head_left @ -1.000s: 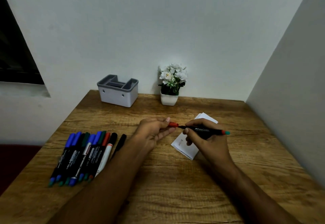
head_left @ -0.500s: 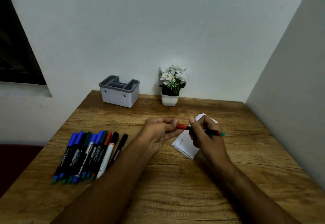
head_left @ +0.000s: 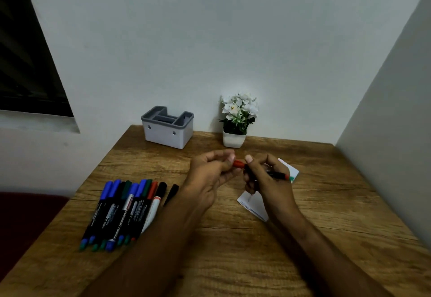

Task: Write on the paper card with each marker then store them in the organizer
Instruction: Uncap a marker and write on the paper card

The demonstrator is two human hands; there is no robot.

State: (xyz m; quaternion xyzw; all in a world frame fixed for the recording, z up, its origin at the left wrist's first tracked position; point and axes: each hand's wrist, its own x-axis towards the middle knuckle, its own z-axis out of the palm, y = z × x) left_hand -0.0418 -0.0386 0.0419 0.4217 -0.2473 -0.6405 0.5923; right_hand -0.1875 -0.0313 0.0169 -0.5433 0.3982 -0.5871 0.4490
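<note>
Above wooden table [head_left: 233,250], mid-air: black marker with red cap [head_left: 268,172]. Right hand [head_left: 268,180] grips barrel, fingers curled; left hand [head_left: 210,173] pinches cap end. White paper card [head_left: 256,205] beneath right hand. Row of capped markers [head_left: 126,210] left. Grey-rimmed white organizer [head_left: 166,130] at back, beside potted white flowers [head_left: 236,119].

Bare tabletop [head_left: 205,154] lies open between the hands [head_left: 210,175] and the far organizer [head_left: 166,130]; flowerpot [head_left: 234,138] stands right of it.
</note>
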